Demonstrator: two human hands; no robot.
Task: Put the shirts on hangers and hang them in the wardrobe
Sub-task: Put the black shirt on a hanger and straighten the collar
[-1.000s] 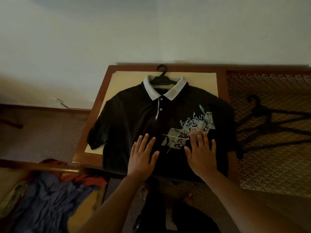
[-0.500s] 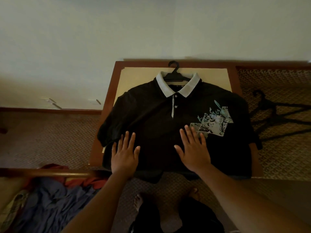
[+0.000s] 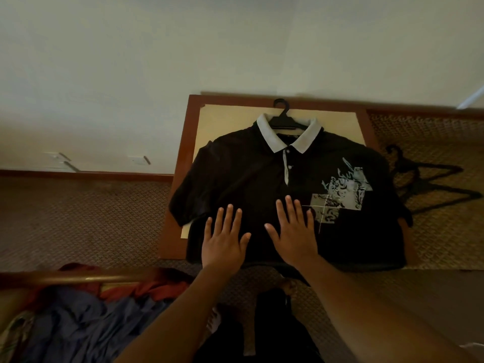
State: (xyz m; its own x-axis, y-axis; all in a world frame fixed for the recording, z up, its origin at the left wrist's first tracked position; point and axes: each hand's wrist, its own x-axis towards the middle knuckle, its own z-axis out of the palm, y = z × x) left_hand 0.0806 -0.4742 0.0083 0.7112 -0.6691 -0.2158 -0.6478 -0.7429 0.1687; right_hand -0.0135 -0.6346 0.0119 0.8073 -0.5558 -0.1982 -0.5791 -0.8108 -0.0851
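Observation:
A black polo shirt (image 3: pixel 243 176) with a white collar and a pale print lies spread flat on a small table (image 3: pixel 180 153). A black hanger (image 3: pixel 282 119) sits inside its neck, with the hook pointing toward the wall. My left hand (image 3: pixel 224 239) lies flat on the shirt's lower left part, fingers straight and spread. My right hand (image 3: pixel 296 231) lies flat on the shirt's lower middle, beside the print, fingers straight.
Spare black hangers (image 3: pixel 424 179) lie on the patterned carpet to the right of the table. A heap of blue and red clothes (image 3: pixel 86 318) sits at the lower left behind a wooden rail (image 3: pixel 78 279). A pale wall stands just behind the table.
Both hands have slid over the shirt's lower part, first leftward, then a little back to the right, staying flat on the cloth. The view has shifted, so the table now sits further right.

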